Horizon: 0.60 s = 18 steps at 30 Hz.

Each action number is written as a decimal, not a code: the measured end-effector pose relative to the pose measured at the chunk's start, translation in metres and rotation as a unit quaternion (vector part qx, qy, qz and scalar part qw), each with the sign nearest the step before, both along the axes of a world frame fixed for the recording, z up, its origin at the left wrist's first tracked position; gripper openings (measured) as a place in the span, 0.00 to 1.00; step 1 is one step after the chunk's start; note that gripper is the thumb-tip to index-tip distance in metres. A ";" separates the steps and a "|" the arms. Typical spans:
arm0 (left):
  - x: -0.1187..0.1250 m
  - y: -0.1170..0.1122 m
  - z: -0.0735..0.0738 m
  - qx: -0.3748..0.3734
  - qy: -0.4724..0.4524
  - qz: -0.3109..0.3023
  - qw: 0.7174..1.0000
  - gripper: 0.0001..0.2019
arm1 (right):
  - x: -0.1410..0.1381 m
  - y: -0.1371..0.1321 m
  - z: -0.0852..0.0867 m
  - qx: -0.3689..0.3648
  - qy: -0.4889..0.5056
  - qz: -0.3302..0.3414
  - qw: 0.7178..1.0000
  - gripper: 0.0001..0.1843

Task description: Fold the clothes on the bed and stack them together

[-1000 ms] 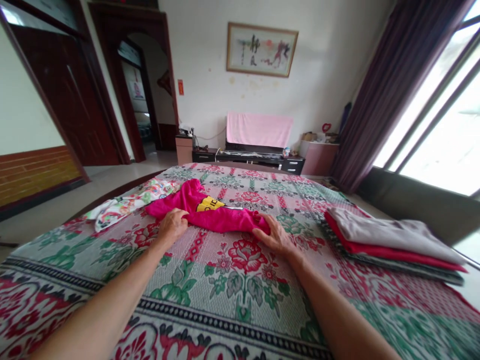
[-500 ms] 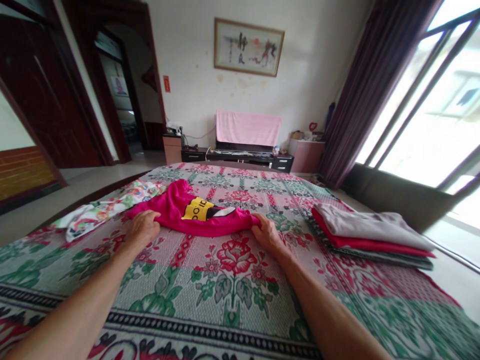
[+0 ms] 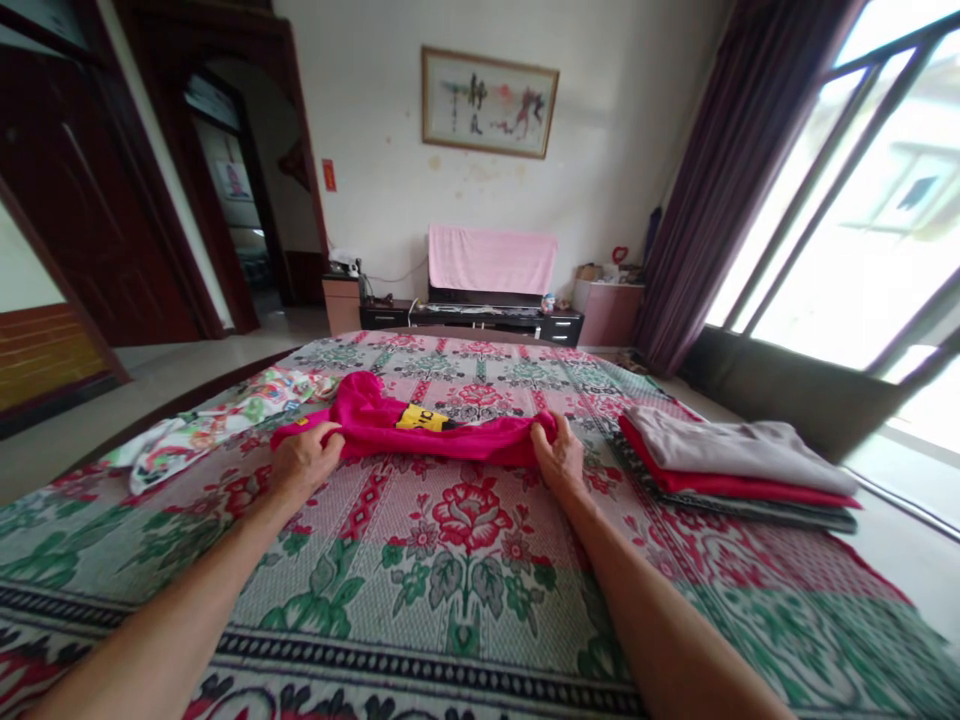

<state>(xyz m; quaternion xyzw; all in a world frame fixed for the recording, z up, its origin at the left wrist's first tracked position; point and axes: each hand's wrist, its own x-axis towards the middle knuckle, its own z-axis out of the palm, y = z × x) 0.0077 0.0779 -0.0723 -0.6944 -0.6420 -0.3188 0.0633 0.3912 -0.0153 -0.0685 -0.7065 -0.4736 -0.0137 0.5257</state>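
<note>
Both hands grip the near edge of a bright pink shirt (image 3: 420,430) that lies across the middle of the bed (image 3: 465,590), on its flowered red and green cover. The left hand (image 3: 304,462) is closed on the shirt's left end, and the right hand (image 3: 559,455) is closed on its right end, so the cloth is stretched between them and lifted slightly off the cover. A yellow patch with dark lettering shows on the shirt's top side. The step in hand looks like folding: the near edge is gathered and raised, ready to go over the rest of the garment. The next move would call for both hands to carry that edge evenly away from the body and lay it flat, keeping the ends level so the fold comes out straight. A crumpled patterned garment (image 3: 210,430) lies just beside the shirt on the left, touching it. A stack of folded clothes (image 3: 739,465) sits well apart on the right.
</note>
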 end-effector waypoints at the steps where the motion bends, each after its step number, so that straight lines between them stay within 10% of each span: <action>1: -0.001 0.000 -0.001 0.008 -0.002 0.003 1.000 0.19 | 0.003 0.002 -0.002 0.010 -0.001 -0.012 1.000 0.27; 10: -0.021 0.012 -0.009 0.044 0.066 -0.016 0.997 0.21 | 0.004 0.002 -0.006 0.088 -0.109 0.027 0.990 0.16; 18: -0.028 0.012 -0.014 -0.084 0.077 -0.008 0.993 0.22 | -0.008 -0.008 -0.002 -0.060 -0.196 0.173 0.963 0.14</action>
